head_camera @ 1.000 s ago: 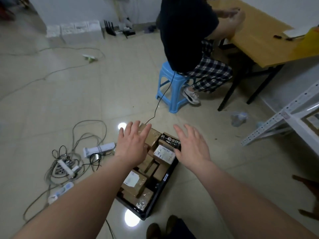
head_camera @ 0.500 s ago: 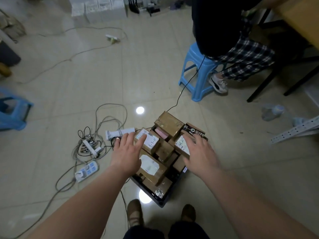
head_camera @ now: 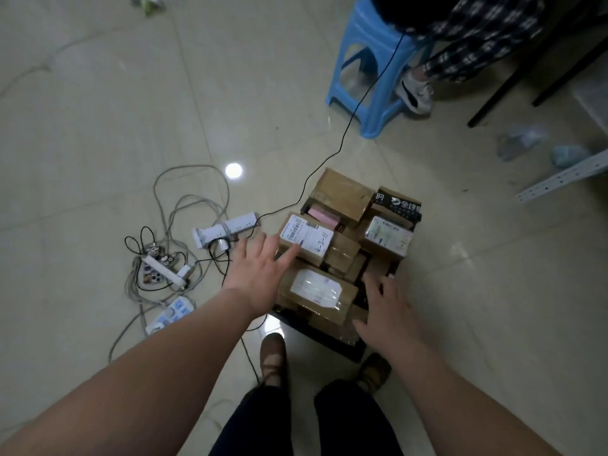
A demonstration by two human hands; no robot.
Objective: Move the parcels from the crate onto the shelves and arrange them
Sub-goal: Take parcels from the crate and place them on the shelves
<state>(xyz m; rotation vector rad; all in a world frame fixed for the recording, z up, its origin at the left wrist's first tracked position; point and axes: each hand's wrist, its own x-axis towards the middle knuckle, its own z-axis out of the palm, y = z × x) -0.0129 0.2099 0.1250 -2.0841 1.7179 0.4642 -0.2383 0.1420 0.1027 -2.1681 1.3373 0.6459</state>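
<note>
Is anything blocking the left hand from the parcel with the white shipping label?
Nothing visible does. The left hand is open with its fingertips already at the near edge of the labelled parcel, which lies on top of the pile in the crate.

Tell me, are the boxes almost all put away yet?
Not yet. Nothing looks done: the black crate on the floor is piled full of parcels. In hand: the left hand reaches, fingers open, to the parcel with the white label, and the right hand hovers open by the crate's near corner. Neither has a grip. Left: every parcel; only a shelf rail shows.
</note>
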